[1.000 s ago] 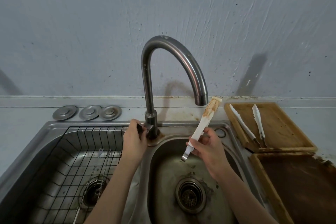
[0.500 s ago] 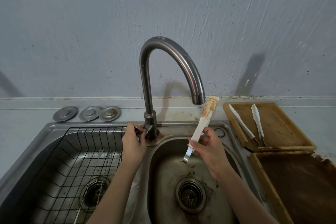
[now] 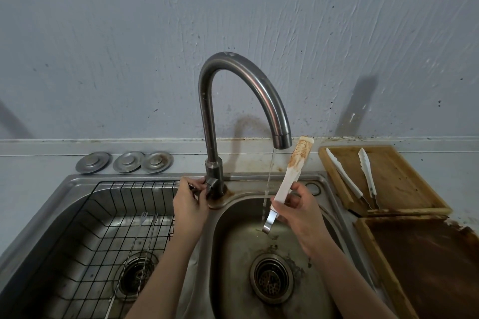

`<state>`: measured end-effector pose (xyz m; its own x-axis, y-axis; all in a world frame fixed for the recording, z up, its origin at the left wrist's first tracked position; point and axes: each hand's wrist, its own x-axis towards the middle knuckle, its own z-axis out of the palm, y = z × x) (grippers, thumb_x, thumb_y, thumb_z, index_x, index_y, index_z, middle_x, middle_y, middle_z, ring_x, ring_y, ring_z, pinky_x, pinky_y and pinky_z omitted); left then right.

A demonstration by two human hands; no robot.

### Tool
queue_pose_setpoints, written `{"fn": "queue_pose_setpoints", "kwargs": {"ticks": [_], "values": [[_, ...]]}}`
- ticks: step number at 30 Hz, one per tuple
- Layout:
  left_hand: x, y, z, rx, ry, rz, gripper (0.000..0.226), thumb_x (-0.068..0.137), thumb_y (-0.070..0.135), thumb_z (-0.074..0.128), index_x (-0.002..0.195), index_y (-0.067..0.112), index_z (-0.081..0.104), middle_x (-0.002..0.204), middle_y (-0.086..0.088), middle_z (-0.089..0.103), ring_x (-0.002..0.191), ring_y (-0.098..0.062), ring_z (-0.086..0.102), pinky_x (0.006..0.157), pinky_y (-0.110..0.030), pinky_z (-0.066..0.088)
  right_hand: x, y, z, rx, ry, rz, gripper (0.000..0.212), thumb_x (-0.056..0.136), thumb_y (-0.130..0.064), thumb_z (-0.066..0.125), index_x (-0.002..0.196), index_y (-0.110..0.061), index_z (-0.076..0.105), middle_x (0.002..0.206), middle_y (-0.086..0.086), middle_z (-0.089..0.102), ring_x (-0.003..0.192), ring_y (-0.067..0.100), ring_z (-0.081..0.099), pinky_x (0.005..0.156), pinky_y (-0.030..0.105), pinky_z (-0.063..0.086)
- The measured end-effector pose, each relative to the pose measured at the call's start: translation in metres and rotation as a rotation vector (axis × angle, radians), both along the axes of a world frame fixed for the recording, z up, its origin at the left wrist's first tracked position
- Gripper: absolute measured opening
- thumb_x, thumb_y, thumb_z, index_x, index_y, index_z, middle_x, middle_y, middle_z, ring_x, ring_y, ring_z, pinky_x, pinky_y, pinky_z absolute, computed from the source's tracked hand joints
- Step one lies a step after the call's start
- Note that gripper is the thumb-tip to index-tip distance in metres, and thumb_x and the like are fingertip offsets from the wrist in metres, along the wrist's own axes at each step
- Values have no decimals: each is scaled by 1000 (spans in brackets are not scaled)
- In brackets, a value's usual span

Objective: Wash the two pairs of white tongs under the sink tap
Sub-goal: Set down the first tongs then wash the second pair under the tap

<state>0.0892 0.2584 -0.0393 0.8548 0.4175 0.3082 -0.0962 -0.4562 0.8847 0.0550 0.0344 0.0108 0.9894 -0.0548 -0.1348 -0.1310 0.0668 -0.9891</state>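
Note:
My right hand (image 3: pixel 298 211) grips one pair of white tongs (image 3: pixel 291 175) by its lower part, over the right sink basin (image 3: pixel 233 254). Its tips point up and are smeared brown; its metal hinge end hangs down. A thin stream of water (image 3: pixel 268 184) runs from the curved steel tap (image 3: pixel 248 85) just left of the tongs. My left hand (image 3: pixel 189 204) holds the tap handle (image 3: pixel 211 184) at the tap's base. A second pair of white tongs (image 3: pixel 363 176) lies spread on a wooden tray (image 3: pixel 404 181) to the right.
The left basin holds a black wire rack (image 3: pixel 85 228) with metal forks and skewers (image 3: pixel 145 230) in it. Three steel plugs (image 3: pixel 124 162) sit behind it on the counter. A dark stained board (image 3: pixel 427 267) lies at the right front. The wall is close behind.
Water now flows from the tap; before it was dry. My left hand has stayed on the handle, and my right hand has kept the tongs in nearly the same place.

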Motion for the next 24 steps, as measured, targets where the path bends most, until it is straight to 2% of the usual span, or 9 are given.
{"fn": "queue_pose_setpoints", "kwargs": {"ticks": [5, 8, 10, 12, 14, 16, 18, 21, 24], "values": [[1, 0, -2, -21, -15, -2, 43, 82, -4, 59, 72, 34, 41, 83, 12, 65, 85, 10, 64, 74, -14, 51, 0, 1, 0, -2, 2, 5, 41, 77, 1, 69, 99, -30, 52, 93, 6, 71, 88, 19, 67, 78, 36, 57], [-1, 1, 1, -23, -13, -9, 39, 80, -4, 62, 76, 30, 43, 84, 10, 65, 92, -4, 66, 79, -19, 48, -1, 1, 1, -7, 12, 2, 41, 78, 0, 68, 107, -23, 51, 93, 5, 71, 88, 18, 67, 77, 35, 57], [-6, 2, 4, -48, -5, -24, 35, 77, -1, 69, 91, 22, 48, 95, 3, 64, 101, -15, 64, 84, -20, 45, -2, -1, 1, -2, 29, -1, 42, 79, 0, 68, 111, -21, 50, 93, 5, 71, 88, 18, 68, 77, 35, 57], [-15, 1, 8, -48, -2, -2, 55, 71, 4, 77, 114, 11, 44, 116, -5, 55, 112, -19, 55, 95, -25, 41, -4, -3, 1, 18, 46, 17, 42, 80, 0, 66, 113, -19, 48, 93, 6, 72, 87, 19, 70, 81, 37, 57], [-29, -8, 16, 22, -117, 128, 66, 69, 7, 79, 122, 4, 40, 128, -17, 42, 123, -22, 41, 106, -30, 32, -7, -4, 1, 13, 55, 45, 45, 81, 1, 65, 115, -21, 45, 91, 5, 74, 85, 16, 71, 83, 39, 56], [-47, -25, 26, 91, -372, 237, 50, 72, 10, 72, 113, 3, 46, 127, -26, 35, 124, -18, 32, 109, -25, 28, -10, -2, 0, -2, 64, 86, 52, 79, 4, 65, 119, -20, 41, 91, 5, 75, 87, 16, 71, 84, 42, 56], [-58, -42, 34, 132, -518, 141, 30, 78, 13, 62, 105, 8, 50, 121, -21, 37, 118, -9, 36, 105, -17, 29, -13, 4, -2, 25, 75, 146, 57, 76, 8, 66, 120, -18, 40, 91, 7, 75, 87, 19, 71, 74, 34, 59], [-60, -58, 43, 128, -245, -289, 22, 87, 8, 54, 107, 18, 57, 112, -1, 56, 107, 0, 52, 94, -14, 43, -16, 17, -3, -33, 67, 215, 51, 76, 9, 66, 116, -14, 44, 88, 9, 74, 81, 17, 72, 63, 22, 57], [-58, -69, 41, -90, 199, -604, 28, 94, 7, 47, 113, 24, 58, 101, 7, 65, 92, -6, 63, 78, -17, 50, -19, 26, -9, -133, 22, 219, 38, 83, 3, 61, 113, -17, 49, 90, 9, 71, 81, 17, 69, 72, 28, 57]]}}
